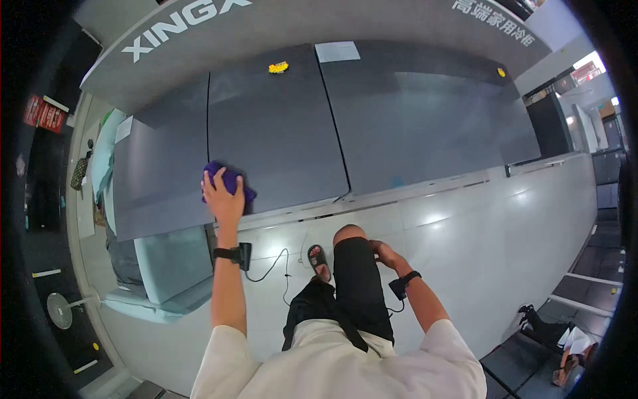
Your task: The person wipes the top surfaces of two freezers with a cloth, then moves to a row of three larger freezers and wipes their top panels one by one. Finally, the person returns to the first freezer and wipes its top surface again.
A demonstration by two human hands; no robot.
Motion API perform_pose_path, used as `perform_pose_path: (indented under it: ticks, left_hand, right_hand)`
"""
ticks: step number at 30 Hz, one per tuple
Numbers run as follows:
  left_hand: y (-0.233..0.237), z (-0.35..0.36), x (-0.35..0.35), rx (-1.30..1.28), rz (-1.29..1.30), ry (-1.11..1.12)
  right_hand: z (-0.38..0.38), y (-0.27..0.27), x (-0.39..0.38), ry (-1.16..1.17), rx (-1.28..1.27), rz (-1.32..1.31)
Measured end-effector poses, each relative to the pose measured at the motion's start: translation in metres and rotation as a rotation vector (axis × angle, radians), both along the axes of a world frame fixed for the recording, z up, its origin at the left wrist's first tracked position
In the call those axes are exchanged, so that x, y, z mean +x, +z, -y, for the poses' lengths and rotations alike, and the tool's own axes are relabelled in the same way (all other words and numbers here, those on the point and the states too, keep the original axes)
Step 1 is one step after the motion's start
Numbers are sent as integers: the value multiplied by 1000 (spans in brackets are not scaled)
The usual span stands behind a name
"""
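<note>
My left hand presses a bunched purple cloth onto the dark grey flat top, near its front edge and beside the seam between two panels. The fingers are spread over the cloth and bent around it, hiding part of it. My right hand rests against the side of my raised knee in black shorts. Its fingers lie partly along the leg, and no object shows in it. A black strap with a small device sits on each wrist.
Yellow stickers and a white paper lie toward the back. A light-blue covered seat stands below the left end. A thin cable runs near my foot. Another person is at lower right.
</note>
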State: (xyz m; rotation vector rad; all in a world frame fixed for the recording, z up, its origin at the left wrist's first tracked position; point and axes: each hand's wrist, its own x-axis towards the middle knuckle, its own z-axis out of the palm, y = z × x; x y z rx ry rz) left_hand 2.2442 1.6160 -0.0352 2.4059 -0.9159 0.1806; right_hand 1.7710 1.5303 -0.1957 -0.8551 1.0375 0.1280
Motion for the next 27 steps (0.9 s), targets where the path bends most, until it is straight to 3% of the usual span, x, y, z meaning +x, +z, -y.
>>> perform_pose_path:
  ticks: [4, 5, 7, 9, 13, 16, 19, 21, 24, 27]
  left_hand:
    - [-15, 24, -38, -16, 61, -171]
    - [-12, 32, -52, -29, 45, -228]
    - [-10, 47, -77, 16, -25, -289]
    - [-6, 69, -98, 84, -117, -339]
    - [-1, 116, -132, 255, -297, -471]
    - [6, 143, -148, 333, -383, -567]
    - [14, 145, -145, 406, -457, -650]
    - [16, 147, -140, 422, -470, -676]
    - [13, 146, -139, 417, -462, -690]
    - [9, 150, -136, 399, -436, -703]
  right_hand:
    - [-22, 5, 9, 250, -33, 38]
    - [-26, -15, 13, 511, -46, 11]
    - [-49, -4, 19, 419, -335, 60]
    - [-46, 4, 28, 394, -402, 99]
    - [-6, 7, 58, 462, -38, 171]
    - [7, -27, 67, 431, 104, 142]
    - [-6, -90, 50, 487, -262, 402]
    - [-27, -79, 50, 412, -407, 354]
    - [-27, -54, 60, 414, -385, 256]
    - [6, -40, 72, 580, -236, 300]
